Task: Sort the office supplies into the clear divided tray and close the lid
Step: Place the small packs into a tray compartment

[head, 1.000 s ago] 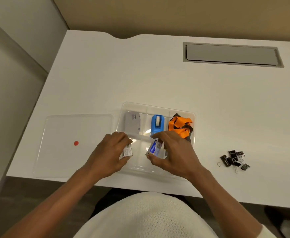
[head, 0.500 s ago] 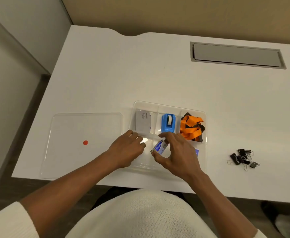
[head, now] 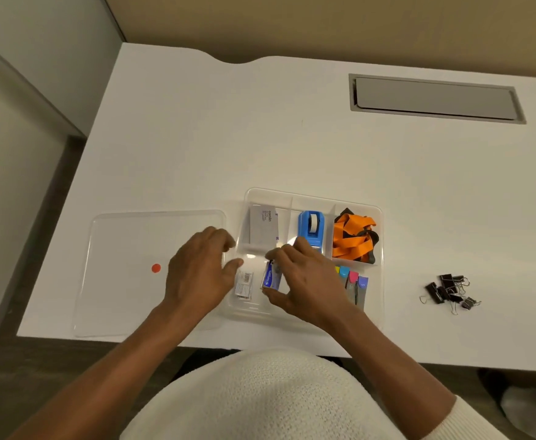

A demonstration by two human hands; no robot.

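Your path along the bare white tabletop (head: 292, 147) is open; only the black binder clips (head: 449, 292) block the right.

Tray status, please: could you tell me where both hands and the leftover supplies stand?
Left hand open beside tray. Right hand gripping blue box in front compartment. Binder clips on desk; lid off, left.

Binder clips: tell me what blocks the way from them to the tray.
Nothing visible does. The binder clips lie on bare desk right of the clear tray, with open surface between. The lid lies left of the tray, leaving it open.
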